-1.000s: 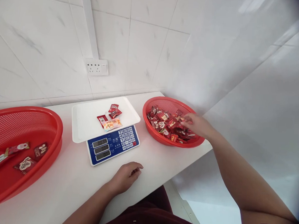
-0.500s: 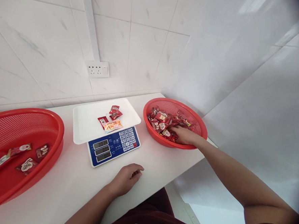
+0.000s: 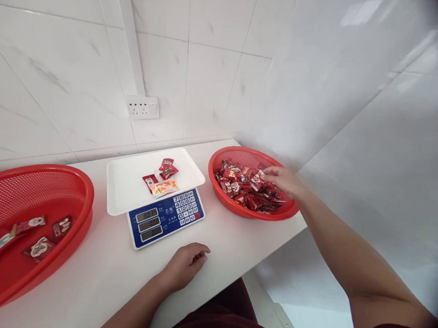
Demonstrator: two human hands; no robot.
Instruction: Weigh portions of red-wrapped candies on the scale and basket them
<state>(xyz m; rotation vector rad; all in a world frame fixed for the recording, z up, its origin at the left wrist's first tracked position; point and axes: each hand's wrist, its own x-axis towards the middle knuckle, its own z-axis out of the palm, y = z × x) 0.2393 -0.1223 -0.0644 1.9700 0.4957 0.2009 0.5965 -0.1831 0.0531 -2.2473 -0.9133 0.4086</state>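
My right hand [image 3: 282, 180] is over the right red basket [image 3: 219, 156], fingers pinched on a small red snack packet [image 3: 257, 178] lifted from the heap of packets [image 3: 240, 182]. My left hand [image 3: 186, 263] rests on the white counter [image 3: 97, 270] in front of the scale, fingers loosely curled with nothing in them. The blue electronic scale [image 3: 166, 215] carries a white tray [image 3: 124, 190] with several packets [image 3: 161, 178] on it.
A large red basket [image 3: 73, 185] at the left holds three packets [image 3: 32, 239]. A wall socket [image 3: 142, 108] sits above the scale on the tiled wall. The counter ends just right of the right basket, beside the side wall.
My right hand dipped into the heap of packets, then rose with one packet pinched in its fingers. The left hand stayed put.
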